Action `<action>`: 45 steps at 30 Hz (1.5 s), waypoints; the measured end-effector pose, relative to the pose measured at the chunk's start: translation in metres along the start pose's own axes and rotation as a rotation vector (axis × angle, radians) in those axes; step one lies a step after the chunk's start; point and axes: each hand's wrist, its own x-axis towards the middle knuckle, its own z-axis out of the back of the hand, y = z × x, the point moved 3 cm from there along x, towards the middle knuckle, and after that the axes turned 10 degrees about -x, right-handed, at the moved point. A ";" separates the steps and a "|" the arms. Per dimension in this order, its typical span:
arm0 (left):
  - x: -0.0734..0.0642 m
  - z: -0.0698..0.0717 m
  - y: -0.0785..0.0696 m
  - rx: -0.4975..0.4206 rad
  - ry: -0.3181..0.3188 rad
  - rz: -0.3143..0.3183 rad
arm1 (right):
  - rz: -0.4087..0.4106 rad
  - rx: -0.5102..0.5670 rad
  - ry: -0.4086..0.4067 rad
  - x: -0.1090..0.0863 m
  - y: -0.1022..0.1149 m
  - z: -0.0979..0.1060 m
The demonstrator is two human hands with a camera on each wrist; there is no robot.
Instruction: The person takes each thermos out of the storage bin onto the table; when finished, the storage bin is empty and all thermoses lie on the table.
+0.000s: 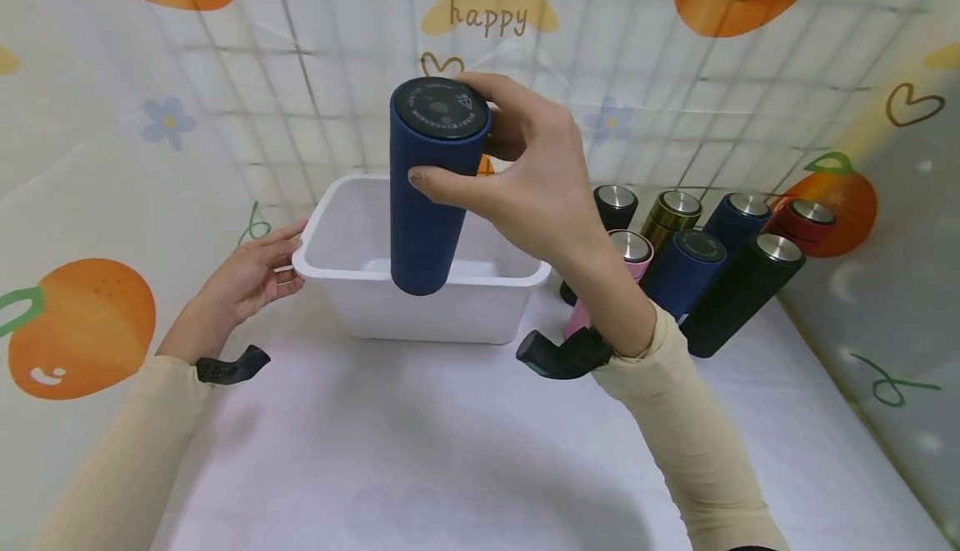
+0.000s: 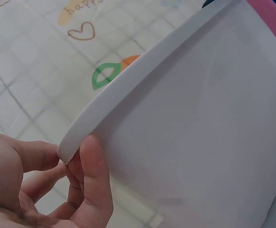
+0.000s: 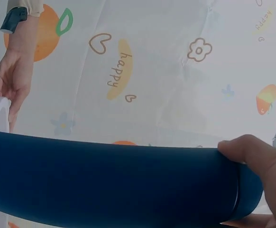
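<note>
My right hand (image 1: 536,176) grips a dark blue thermos bottle (image 1: 427,209) near its upper end, thumb on the near side. The bottle is raised, slightly tilted, and its black end with white print faces up. It overlaps the front of a white plastic bin (image 1: 420,313) in the head view; in the right wrist view the bottle (image 3: 114,180) spans the lower part. At the bin's left end my left hand (image 1: 251,276) pinches the rim (image 2: 109,92) between thumb and fingers. Inside the bin the visible floor is white; the bottle hides part of it.
Several thermos bottles stand grouped right of the bin: black (image 1: 742,294), blue (image 1: 686,272), gold (image 1: 672,216), red (image 1: 802,226) and pink (image 1: 633,252), the pink one partly behind my right wrist. A wire grid (image 1: 337,109) under printed sheeting rises behind the white tabletop (image 1: 420,443).
</note>
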 end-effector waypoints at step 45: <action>-0.005 -0.005 -0.005 0.022 -0.056 0.006 | -0.225 -0.252 -0.081 -0.106 -0.016 0.099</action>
